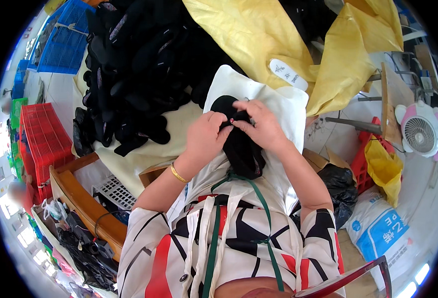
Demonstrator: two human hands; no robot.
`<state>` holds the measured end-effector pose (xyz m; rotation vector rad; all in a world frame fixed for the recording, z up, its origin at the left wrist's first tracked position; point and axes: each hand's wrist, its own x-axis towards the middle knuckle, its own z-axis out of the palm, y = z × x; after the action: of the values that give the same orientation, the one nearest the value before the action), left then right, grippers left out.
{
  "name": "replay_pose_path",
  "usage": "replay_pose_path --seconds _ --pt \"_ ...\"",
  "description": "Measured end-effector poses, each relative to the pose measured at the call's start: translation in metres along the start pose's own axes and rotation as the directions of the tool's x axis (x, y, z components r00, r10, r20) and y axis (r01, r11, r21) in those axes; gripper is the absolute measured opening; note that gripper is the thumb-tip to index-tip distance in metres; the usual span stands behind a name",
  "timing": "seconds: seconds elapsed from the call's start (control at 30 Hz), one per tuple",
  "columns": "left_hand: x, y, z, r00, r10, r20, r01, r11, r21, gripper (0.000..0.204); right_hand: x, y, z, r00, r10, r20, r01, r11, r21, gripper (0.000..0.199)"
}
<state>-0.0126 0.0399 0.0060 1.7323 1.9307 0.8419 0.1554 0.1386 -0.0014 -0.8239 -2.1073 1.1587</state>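
Red-framed glasses (348,275) sit nearest the camera, at the lower right, with the person's patterned shirt (149,253) behind them. Beyond the chest, a black cloth piece (243,151) lies on a white cloth (291,107) spread over the lap, its long axis running from a rounded far end, slightly left, to a near end, slightly right, close to the green strings (258,198).

Both hands are at the far part of this piece, so most of its length runs from the grip back toward the body. The left hand (205,133) comes in from the left edge, fingers curled and thumb tucked against the fabric in a narrow pinch. The right hand (262,124) reaches over from the other side, its thumb and forefinger a little apart with black cloth between them. The two thumb tips nearly meet over a tiny reddish spot; I cannot tell what it is. At that spot neither hand is clearly nearer, but the free near end lies closer to the right wrist than to the left.

Ahead and to the left is a heap of black pieces (139,69); ahead and to the right, a white sole-shaped piece (288,74) rests against yellow sheeting (248,30).
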Motion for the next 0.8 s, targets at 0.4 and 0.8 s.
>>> replay_pose_path --seconds 0.4,0.8 --pt "-0.014 -0.022 0.024 0.965 0.166 -0.201 -0.157 0.986 0.062 0.026 -0.016 0.017 0.019 0.996 -0.085 0.011 0.085 0.975 -0.205 0.025" --pt "-0.016 -0.016 0.018 0.965 -0.25 0.078 0.261 0.893 -0.365 0.017 -0.012 0.026 0.014 0.961 0.135 0.24 -0.144 0.989 0.024 0.016"
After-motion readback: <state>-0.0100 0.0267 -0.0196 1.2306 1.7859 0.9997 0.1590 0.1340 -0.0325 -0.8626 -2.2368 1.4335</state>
